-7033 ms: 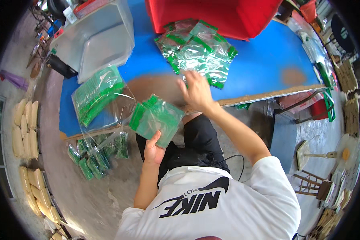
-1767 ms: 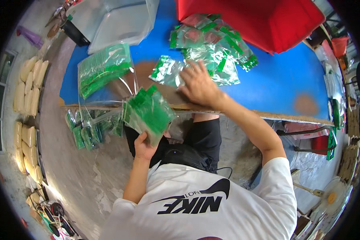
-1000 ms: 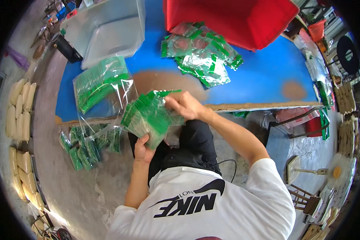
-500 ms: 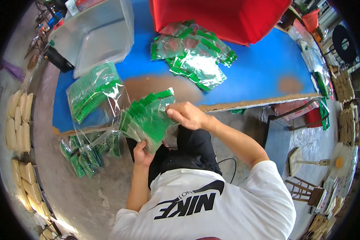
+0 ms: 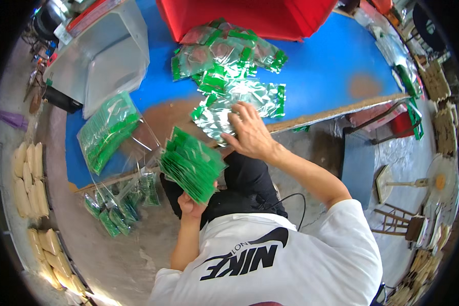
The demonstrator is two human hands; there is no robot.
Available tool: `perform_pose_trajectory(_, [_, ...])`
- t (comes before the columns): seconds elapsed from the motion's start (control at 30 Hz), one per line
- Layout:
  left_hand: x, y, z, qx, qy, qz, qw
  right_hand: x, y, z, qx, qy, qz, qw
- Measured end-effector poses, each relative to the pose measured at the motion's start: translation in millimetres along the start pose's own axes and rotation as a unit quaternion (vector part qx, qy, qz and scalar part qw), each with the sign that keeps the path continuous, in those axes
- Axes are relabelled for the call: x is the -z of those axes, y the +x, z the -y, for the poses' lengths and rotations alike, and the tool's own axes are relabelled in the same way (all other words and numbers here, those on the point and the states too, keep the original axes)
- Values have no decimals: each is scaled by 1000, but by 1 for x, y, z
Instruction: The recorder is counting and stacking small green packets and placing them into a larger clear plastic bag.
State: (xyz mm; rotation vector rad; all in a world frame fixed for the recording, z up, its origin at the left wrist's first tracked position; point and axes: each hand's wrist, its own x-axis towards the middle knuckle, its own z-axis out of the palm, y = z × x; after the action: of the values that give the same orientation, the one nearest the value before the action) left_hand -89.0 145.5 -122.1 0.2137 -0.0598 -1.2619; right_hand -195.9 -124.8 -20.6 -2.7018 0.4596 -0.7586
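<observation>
My left hand (image 5: pixel 193 206) is closed around the lower end of a fanned stack of green-and-clear plastic packets (image 5: pixel 194 164), held above my lap. My right hand (image 5: pixel 252 133) is at the front edge of the table, with its fingers bent over a shiny clear packet (image 5: pixel 212 120) and the thumb at the packet's near edge. That packet belongs to a loose pile of flat packets with green ends (image 5: pixel 229 51). To the left, a large clear bag (image 5: pixel 109 130) filled with rows of green packets lies on the table, its mouth hanging over the edge.
The blue table (image 5: pixel 326 66) has a worn brown edge. A red bin (image 5: pixel 239 18) stands behind the pile; a translucent plastic bin (image 5: pixel 115 61) stands at the back left. Bundled green packets (image 5: pixel 115 217) lie on the floor at left. A fan (image 5: pixel 436 182) and wooden stool (image 5: pixel 415 228) are at right.
My right hand has left the stack and moved to the loose pile, where packets now lie nearer the table's edge. The stack stays in my left hand. The whole view has shifted slightly.
</observation>
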Motion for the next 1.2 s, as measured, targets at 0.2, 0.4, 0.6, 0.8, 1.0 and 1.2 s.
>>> perform_pose_trajectory(0.2, [-4,17,2,-55,17,-66,996,-27,-2,19,77,106,27,991])
perform_pose_trajectory(0.4, [-3,6,0,-84,50,-125,987,8,0,21,-100,-24,-89,991])
perform_pose_trajectory(0.6, [20,-26,-22,-92,80,-75,990,-4,-11,27,-9,-146,44,988])
perform_pose_trajectory(0.8, [13,-8,-25,-85,133,-77,984,-24,-3,25,22,281,152,947])
perform_pose_trajectory(1.0, [32,-29,-28,-98,87,-101,986,-30,24,36,-2,2,-17,1000])
perform_pose_trajectory(1.2, [27,-36,-36,-120,69,-79,987,-45,37,18,51,231,47,970])
